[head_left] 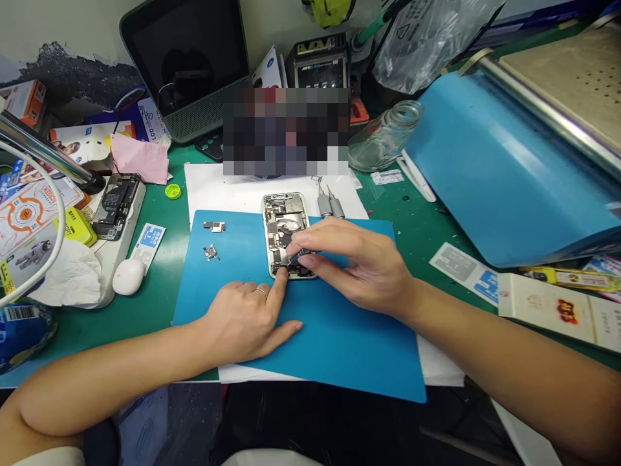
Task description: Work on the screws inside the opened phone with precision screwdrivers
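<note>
An opened smartphone (286, 223) lies face-up on a blue mat (320, 343), its inner parts exposed. The stretched index finger of my left hand (247, 317) touches the phone's lower left end; the thumb is held apart and the other fingers are curled, holding nothing. Pinched in my right hand (361, 265) is a small dark tool (301, 256), its tip over the lower part of the phone. Most of the tool is hidden by my fingers, so its kind is unclear. Two small metal phone parts, a shielded one (214, 226) and a flat bracket-like one (211, 252), lie to the left.
Grey-handled screwdrivers (330, 206) lie behind the phone. A glass jar (385, 136) stands at back right, beside a rolled blue sheet (485, 175). On the left are a white earphone case (129, 276), another opened phone (116, 204) and a green cap (173, 191).
</note>
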`<state>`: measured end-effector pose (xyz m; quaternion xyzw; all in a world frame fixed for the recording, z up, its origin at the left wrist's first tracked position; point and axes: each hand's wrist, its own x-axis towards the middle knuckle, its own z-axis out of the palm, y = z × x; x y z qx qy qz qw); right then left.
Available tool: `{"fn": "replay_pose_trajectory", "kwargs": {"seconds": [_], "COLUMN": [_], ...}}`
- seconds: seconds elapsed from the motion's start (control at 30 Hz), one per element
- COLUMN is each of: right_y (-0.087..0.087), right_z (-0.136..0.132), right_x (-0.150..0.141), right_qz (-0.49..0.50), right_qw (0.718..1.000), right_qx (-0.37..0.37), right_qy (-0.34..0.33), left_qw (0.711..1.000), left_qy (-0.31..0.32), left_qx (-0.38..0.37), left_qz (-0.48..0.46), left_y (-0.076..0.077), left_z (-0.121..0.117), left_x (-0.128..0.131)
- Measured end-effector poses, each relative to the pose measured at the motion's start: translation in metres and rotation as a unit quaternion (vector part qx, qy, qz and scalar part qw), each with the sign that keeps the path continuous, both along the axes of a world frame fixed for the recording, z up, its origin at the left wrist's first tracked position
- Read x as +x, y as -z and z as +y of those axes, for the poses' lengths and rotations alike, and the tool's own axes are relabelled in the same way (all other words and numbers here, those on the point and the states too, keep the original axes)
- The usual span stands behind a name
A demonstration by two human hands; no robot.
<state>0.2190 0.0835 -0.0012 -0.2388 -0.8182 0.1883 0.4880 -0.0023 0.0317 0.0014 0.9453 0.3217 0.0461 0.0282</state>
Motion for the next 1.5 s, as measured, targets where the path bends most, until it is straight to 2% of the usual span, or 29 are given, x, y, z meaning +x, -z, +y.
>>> {"fn": "replay_pose_trajectory", "kwargs": {"seconds": [0.17,0.47,0.73,0.87,0.97,1.3,1.5], "right_y": [0.0,0.002,0.009,0.012,0.012,0.012,0.01], "right_z": [0.001,0.001,-0.002,-0.005,-0.006,-0.002,-0.008], "right_x": [0.0,-0.001,0.0,0.003,0.003,0.0,-0.005], "right_qz": [-0.003,-0.028,-0.027,-0.039,-0.031,0.06,0.09], "right_qw": [1.0,0.997,0.998,0.998,0.997,0.998,0.995], "right_qx": [0.008,0.069,0.059,0.016,0.024,0.031,-0.027], "right_qy": [0.006,-0.016,0.006,0.051,0.068,0.013,-0.02], "left_qw": [1.0,0.999,0.999,0.999,0.999,0.998,0.998], "left_qy": [0.0,-0.005,-0.009,-0.007,-0.007,-0.01,0.011], "left_qx": [0.02,0.031,0.025,0.036,0.041,0.049,0.066], "left_qz": [-0.023,-0.014,-0.033,-0.031,-0.031,-0.033,-0.003], "left_y": [0.0,0.0,0.001,0.001,0.001,0.002,-0.002], "left_z": [0.0,-0.001,0.0,0.0,0.0,-0.004,-0.007], "left_x": [0.001,0.001,0.0,0.001,0.001,0.002,0.001]}}
